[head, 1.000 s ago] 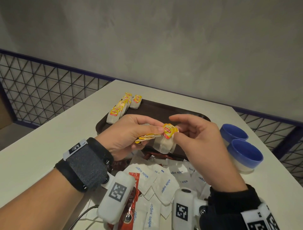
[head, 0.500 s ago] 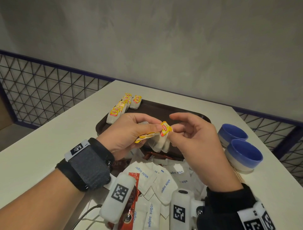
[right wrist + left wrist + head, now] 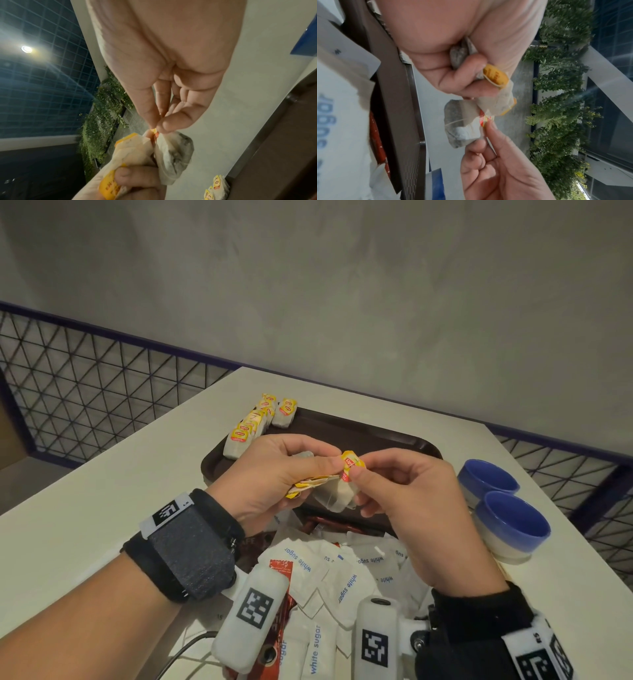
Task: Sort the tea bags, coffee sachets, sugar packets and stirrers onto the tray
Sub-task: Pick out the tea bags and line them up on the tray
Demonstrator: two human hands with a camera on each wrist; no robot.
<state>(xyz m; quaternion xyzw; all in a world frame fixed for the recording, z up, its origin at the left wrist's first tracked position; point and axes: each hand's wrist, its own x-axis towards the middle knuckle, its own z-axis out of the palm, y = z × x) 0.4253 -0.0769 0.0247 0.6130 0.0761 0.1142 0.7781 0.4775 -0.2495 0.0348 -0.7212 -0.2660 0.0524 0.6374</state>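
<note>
Your left hand grips a bunch of tea bags above the brown tray. Your right hand pinches the yellow tag of one hanging tea bag between thumb and forefinger. More tea bags lie in a row at the tray's far left corner, and sugar packets lie near you.
</note>
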